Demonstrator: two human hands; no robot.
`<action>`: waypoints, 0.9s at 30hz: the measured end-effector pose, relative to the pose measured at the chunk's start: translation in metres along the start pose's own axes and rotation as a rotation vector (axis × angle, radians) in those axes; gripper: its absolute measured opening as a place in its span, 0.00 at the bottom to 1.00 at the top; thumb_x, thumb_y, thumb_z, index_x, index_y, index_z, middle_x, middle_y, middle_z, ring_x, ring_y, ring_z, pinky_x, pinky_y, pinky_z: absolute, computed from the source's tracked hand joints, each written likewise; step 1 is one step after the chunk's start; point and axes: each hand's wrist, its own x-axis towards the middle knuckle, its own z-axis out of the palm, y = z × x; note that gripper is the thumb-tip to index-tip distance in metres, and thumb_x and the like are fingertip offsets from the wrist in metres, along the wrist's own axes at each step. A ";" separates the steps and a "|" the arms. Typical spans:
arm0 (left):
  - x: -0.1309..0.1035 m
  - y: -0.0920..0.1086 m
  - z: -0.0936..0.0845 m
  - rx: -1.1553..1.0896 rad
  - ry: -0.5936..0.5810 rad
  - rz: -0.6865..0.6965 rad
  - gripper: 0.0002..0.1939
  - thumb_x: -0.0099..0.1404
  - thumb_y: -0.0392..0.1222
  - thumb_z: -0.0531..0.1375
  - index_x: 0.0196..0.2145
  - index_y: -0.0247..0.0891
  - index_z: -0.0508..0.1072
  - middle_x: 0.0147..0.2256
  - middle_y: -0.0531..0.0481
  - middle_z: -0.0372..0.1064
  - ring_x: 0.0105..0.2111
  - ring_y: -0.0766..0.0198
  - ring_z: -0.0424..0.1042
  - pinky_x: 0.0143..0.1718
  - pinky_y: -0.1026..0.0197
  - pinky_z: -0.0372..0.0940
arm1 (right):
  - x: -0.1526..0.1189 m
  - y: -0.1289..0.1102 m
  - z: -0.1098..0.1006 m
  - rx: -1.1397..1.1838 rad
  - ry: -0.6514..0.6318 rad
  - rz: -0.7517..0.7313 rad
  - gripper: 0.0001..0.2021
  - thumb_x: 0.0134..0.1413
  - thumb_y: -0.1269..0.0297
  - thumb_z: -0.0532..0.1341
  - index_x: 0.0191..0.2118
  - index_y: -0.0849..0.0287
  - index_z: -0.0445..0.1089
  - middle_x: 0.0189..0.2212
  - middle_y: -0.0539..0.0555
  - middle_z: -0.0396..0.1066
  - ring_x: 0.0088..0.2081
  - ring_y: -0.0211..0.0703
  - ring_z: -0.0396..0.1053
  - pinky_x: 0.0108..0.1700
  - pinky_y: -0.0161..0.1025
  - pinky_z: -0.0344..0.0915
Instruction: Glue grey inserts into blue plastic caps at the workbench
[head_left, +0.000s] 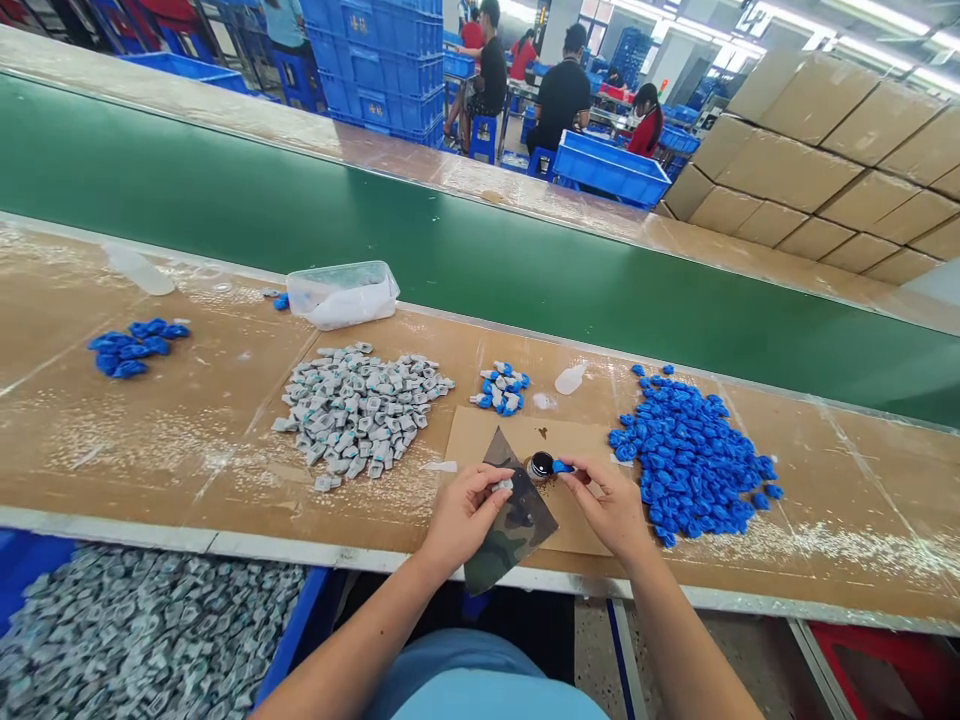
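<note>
My left hand (pixel 466 510) pinches a small grey part (pixel 502 485) over a dark camouflage-patterned cloth (pixel 504 545). Between finger and thumb of my right hand (pixel 611 502) is a blue piece (pixel 561 467), held at the rim of a small round jar (pixel 540 464) with dark contents. Cloth and jar lie on a cardboard sheet (pixel 577 530). Left of my hands spreads a pile of grey parts (pixel 367 410); to the right is a heap of blue pieces (pixel 694 460). Beyond the jar sits a small cluster of joined blue-and-white pieces (pixel 504 388).
A clear plastic tub (pixel 343 296), a white bottle (pixel 571 378) and more blue pieces (pixel 131 347) rest on the table. Behind runs a green conveyor belt (pixel 450 250). A blue bin of grey parts (pixel 300 620) stands at lower left. Several people sit farther back.
</note>
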 end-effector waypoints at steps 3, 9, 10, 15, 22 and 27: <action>0.000 -0.001 0.000 0.006 0.004 0.016 0.11 0.60 0.38 0.59 0.40 0.39 0.77 0.37 0.46 0.71 0.33 0.64 0.70 0.36 0.61 0.67 | 0.001 0.001 0.000 -0.015 -0.005 -0.022 0.09 0.58 0.62 0.57 0.41 0.54 0.74 0.30 0.52 0.76 0.29 0.40 0.71 0.33 0.36 0.69; -0.001 0.001 0.000 0.026 0.003 0.045 0.11 0.60 0.37 0.59 0.40 0.39 0.77 0.36 0.46 0.71 0.31 0.65 0.69 0.34 0.62 0.67 | 0.002 0.003 0.000 -0.013 -0.029 -0.014 0.09 0.58 0.62 0.58 0.41 0.53 0.75 0.29 0.52 0.75 0.29 0.40 0.70 0.33 0.37 0.68; -0.001 0.001 0.000 0.028 0.002 0.046 0.11 0.60 0.37 0.58 0.40 0.39 0.77 0.36 0.47 0.71 0.31 0.65 0.68 0.34 0.62 0.67 | 0.002 0.003 0.001 -0.006 -0.023 -0.013 0.09 0.58 0.62 0.58 0.41 0.53 0.75 0.29 0.52 0.75 0.29 0.40 0.70 0.33 0.37 0.68; -0.001 0.000 0.001 0.030 -0.002 0.051 0.11 0.60 0.38 0.58 0.41 0.40 0.77 0.35 0.47 0.70 0.31 0.65 0.68 0.33 0.62 0.67 | 0.001 0.003 0.001 0.004 -0.016 0.004 0.09 0.57 0.61 0.58 0.40 0.53 0.75 0.28 0.52 0.75 0.28 0.40 0.70 0.33 0.37 0.68; -0.001 0.000 0.000 0.002 -0.011 0.048 0.12 0.61 0.38 0.58 0.41 0.40 0.77 0.36 0.46 0.70 0.33 0.64 0.69 0.35 0.61 0.67 | 0.001 0.001 -0.001 0.002 -0.029 -0.003 0.09 0.57 0.62 0.59 0.40 0.53 0.75 0.30 0.52 0.76 0.29 0.40 0.71 0.34 0.38 0.70; -0.001 0.003 0.001 -0.144 -0.011 -0.057 0.13 0.59 0.42 0.61 0.42 0.38 0.76 0.38 0.45 0.73 0.38 0.61 0.71 0.41 0.58 0.68 | -0.002 -0.004 -0.006 0.072 -0.022 0.036 0.08 0.55 0.63 0.61 0.39 0.52 0.76 0.32 0.52 0.77 0.29 0.40 0.72 0.35 0.39 0.71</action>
